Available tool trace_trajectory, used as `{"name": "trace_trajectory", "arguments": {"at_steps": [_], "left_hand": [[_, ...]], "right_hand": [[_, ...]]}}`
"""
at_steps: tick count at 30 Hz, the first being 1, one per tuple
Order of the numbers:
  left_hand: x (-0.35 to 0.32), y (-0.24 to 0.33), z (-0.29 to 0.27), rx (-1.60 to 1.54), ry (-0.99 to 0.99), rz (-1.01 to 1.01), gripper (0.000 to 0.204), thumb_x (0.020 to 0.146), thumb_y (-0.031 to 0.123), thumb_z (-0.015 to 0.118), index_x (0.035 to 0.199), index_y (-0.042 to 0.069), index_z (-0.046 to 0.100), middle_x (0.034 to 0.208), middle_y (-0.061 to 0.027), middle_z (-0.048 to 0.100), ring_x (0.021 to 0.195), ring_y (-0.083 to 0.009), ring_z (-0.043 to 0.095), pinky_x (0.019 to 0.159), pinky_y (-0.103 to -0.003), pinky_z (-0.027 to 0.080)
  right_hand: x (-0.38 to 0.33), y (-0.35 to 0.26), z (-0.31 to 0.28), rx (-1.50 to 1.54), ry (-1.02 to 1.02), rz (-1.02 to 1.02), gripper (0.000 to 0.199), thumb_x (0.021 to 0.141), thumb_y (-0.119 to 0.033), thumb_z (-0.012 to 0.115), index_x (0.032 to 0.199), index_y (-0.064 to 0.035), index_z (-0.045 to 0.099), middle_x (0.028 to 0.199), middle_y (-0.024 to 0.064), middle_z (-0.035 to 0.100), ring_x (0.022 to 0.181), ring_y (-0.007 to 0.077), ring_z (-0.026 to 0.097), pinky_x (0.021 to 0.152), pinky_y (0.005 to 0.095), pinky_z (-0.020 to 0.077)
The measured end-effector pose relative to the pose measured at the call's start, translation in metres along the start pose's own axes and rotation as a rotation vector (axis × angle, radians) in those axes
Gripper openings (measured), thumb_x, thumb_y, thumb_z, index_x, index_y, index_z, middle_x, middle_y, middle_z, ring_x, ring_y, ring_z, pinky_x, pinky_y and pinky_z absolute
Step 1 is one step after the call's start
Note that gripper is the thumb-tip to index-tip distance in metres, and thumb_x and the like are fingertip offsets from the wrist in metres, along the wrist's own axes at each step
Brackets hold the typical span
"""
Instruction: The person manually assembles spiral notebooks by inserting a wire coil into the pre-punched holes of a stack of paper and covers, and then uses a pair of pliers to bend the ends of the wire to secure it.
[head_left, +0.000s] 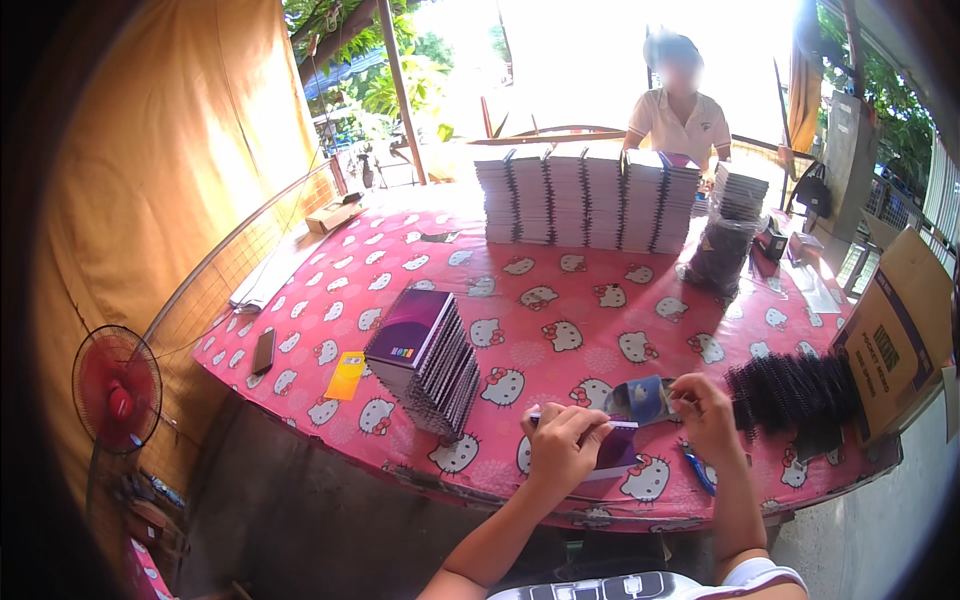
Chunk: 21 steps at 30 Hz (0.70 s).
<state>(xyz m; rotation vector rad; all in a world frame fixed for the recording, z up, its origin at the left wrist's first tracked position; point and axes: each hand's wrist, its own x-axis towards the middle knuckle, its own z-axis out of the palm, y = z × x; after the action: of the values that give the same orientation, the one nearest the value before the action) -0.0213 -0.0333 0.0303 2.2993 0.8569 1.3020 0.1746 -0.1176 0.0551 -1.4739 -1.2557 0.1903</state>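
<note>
At the near edge of the table, my left hand (566, 438) is closed over the bound edge of a purple-covered notebook (618, 450), its fingertips pressed on the top. To the right, my right hand (704, 408) is raised a little with thumb and fingers pinched together; whatever is between them is too small to make out. Beside its fingertips lies a blue and grey flat piece (638, 400), partly covered by the hands. Blue-handled pliers (697, 468) rest on the table below my right wrist. A heap of black spiral binding coils (790, 390) lies further right.
A tall stack of purple spiral notebooks (425, 365) stands left of my hands, by a yellow card (346, 376). More notebook stacks (585, 200) line the far side, before a person (680, 115). A cardboard box (895, 335) stands right; a red fan (118, 388) is left.
</note>
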Motion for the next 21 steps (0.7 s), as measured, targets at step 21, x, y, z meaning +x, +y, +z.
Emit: {"name": "trace_trajectory", "arguments": {"at_steps": [21], "left_hand": [[0.003, 0.0, 0.004, -0.015, 0.032, 0.002, 0.02, 0.071, 0.03, 0.082, 0.082, 0.014, 0.075, 0.079, 0.003, 0.07, 0.087, -0.0155, 0.058, 0.09, -0.036, 0.033]], "right_hand": [[0.008, -0.011, 0.003, 0.161, -0.488, 0.003, 0.012, 0.081, -0.006, 0.073, 0.09, 0.0001, 0.07, 0.073, 0.0028, 0.064, 0.061, 0.0084, 0.06, 0.055, 0.0222, 0.0466]]}}
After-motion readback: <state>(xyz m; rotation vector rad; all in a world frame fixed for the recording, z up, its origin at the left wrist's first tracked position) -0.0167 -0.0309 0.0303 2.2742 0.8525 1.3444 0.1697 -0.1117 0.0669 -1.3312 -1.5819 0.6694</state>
